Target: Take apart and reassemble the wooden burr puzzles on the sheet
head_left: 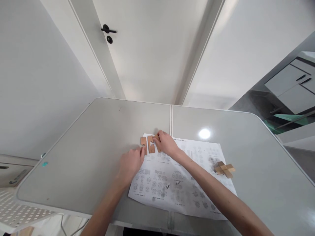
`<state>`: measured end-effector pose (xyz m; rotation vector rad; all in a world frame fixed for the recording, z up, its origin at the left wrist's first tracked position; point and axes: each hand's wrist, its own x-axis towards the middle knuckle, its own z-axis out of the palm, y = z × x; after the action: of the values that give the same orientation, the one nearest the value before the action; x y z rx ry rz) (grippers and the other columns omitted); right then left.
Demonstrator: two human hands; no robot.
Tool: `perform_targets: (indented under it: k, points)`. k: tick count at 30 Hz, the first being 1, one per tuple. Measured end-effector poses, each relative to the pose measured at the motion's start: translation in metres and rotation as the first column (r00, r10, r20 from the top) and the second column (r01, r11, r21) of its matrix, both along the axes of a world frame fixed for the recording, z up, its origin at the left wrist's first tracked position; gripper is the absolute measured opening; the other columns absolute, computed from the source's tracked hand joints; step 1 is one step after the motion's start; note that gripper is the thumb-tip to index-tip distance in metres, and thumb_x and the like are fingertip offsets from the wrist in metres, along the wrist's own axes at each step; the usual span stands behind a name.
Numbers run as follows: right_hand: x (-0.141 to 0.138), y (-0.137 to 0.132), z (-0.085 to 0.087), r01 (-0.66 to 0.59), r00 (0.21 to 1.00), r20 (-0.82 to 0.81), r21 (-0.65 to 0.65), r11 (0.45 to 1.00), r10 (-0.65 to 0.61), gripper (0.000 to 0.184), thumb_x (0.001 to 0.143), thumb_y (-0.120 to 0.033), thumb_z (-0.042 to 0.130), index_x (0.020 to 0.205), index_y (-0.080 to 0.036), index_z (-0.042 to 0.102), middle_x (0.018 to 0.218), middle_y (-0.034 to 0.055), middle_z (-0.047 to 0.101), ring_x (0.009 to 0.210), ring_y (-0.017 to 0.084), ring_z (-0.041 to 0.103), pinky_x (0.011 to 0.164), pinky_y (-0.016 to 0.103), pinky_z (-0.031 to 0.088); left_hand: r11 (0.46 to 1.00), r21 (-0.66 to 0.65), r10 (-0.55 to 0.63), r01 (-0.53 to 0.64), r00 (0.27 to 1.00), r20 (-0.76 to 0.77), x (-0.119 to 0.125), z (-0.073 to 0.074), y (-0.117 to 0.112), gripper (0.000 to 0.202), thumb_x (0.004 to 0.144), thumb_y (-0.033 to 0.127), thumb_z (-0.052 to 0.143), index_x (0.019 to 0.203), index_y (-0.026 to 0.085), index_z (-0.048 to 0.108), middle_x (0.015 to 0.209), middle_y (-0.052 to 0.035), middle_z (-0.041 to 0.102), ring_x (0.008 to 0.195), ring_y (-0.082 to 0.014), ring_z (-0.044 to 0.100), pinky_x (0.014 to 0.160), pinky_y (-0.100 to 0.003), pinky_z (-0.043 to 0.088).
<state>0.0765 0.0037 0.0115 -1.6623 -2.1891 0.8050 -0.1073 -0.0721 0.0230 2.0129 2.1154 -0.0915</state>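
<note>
Several flat notched wooden puzzle pieces [147, 145] lie side by side at the far left corner of a printed instruction sheet [182, 183] on a grey table [93, 154]. My left hand [130, 164] rests knuckles up, its fingertips touching the leftmost piece. My right hand [166, 143] reaches across the sheet and its curled fingers pinch the rightmost wooden piece [156, 139]. An assembled wooden cross-shaped puzzle [224, 169] sits on the sheet's right side, away from both hands.
The table is made of two halves with a seam [171, 121] down the middle. A white door with a black handle [107, 30] stands behind it. Grey cabinets [290, 85] are at the right, and a perforated white panel [14, 213] at the lower left.
</note>
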Motion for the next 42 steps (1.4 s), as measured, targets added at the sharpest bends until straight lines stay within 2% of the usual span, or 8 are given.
perform_targets:
  k: [7,15,20,25,28,33,36,42]
  points:
    - [-0.006,-0.001,0.000,0.009,0.999,0.040,0.027,1.000,-0.010,0.013,0.110,-0.028,0.053,0.114,-0.016,0.057,0.117,0.0192,0.069,0.100,0.030,0.070,0.084,0.037,0.050,1.000,0.012,-0.014,0.014,1.000,-0.013,-0.002,0.001,-0.003,0.056,0.111,0.047,0.030,0.100,0.017,0.075,0.080,-0.0141,0.077,0.070,-0.0280,0.072,0.064,-0.034,0.045]
    - [0.002,-0.013,0.005,0.014,1.000,-0.012,0.054,0.998,-0.013,0.019,0.111,-0.028,0.047,0.120,-0.016,0.058,0.117,0.0174,0.068,0.092,0.029,0.071,0.079,0.039,0.053,0.994,0.103,-0.027,0.021,0.998,0.055,-0.016,-0.007,-0.020,0.048,0.111,0.047,0.032,0.085,0.021,0.063,0.078,-0.0065,0.074,0.066,-0.0210,0.066,0.060,-0.030,0.034]
    - [0.050,-0.062,0.020,0.031,0.996,-0.091,0.057,0.998,-0.026,0.024,0.109,-0.034,0.047,0.128,-0.023,0.057,0.117,0.0112,0.070,0.073,0.022,0.071,0.071,0.038,0.057,0.986,0.163,-0.065,0.044,0.990,0.127,-0.024,-0.007,-0.036,0.043,0.109,0.044,0.035,0.082,0.022,0.060,0.076,-0.0032,0.072,0.066,-0.0181,0.062,0.062,-0.029,0.035]
    - [0.125,-0.133,0.019,0.127,0.977,-0.178,0.058,0.990,-0.115,0.030,0.109,-0.049,0.045,0.113,-0.027,0.064,0.099,0.0089,0.075,0.068,0.024,0.070,0.057,0.037,0.056,0.954,0.287,-0.153,0.081,0.959,0.240,-0.028,-0.009,-0.049,0.038,0.106,0.042,0.038,0.084,0.022,0.060,0.075,-0.0024,0.070,0.065,-0.0174,0.060,0.065,-0.029,0.039]
    - [0.171,-0.167,0.011,0.324,0.940,-0.139,0.086,0.942,-0.311,0.032,0.106,-0.054,0.049,0.110,-0.029,0.067,0.091,0.0067,0.076,0.066,0.024,0.070,0.059,0.037,0.058,0.931,0.347,-0.212,0.114,0.942,0.259,-0.025,-0.011,-0.054,0.036,0.106,0.042,0.041,0.082,0.022,0.060,0.068,-0.0005,0.066,0.062,-0.0163,0.059,0.065,-0.028,0.039]
    - [0.223,-0.199,0.001,0.608,0.794,-0.096,0.088,0.789,-0.600,0.037,0.099,-0.062,0.054,0.108,-0.028,0.066,0.087,0.0064,0.078,0.056,0.022,0.069,0.051,0.034,0.056,0.875,0.412,-0.382,0.256,0.887,0.261,-0.011,-0.012,-0.058,0.032,0.107,0.036,0.048,0.080,0.022,0.058,0.064,0.0021,0.062,0.055,-0.0128,0.055,0.061,-0.026,0.039]
    - [0.230,-0.203,-0.004,0.689,0.724,-0.087,0.048,0.723,-0.685,0.042,0.096,-0.066,0.056,0.110,-0.026,0.061,0.091,0.0077,0.079,0.057,0.023,0.069,0.052,0.034,0.055,0.839,0.425,-0.471,0.339,0.845,0.255,0.001,-0.011,-0.059,0.030,0.107,0.031,0.048,0.081,0.021,0.057,0.066,0.0024,0.063,0.056,-0.0120,0.056,0.061,-0.025,0.041]
    - [0.220,-0.192,-0.013,0.723,0.691,-0.013,0.001,0.691,-0.723,0.052,0.090,-0.071,0.061,0.114,-0.025,0.054,0.085,0.0041,0.078,0.061,0.024,0.070,0.058,0.034,0.053,0.793,0.435,-0.572,0.426,0.765,0.294,0.022,-0.012,-0.063,0.023,0.108,0.026,0.051,0.086,0.021,0.059,0.070,0.0026,0.065,0.060,-0.0128,0.060,0.061,-0.025,0.044]
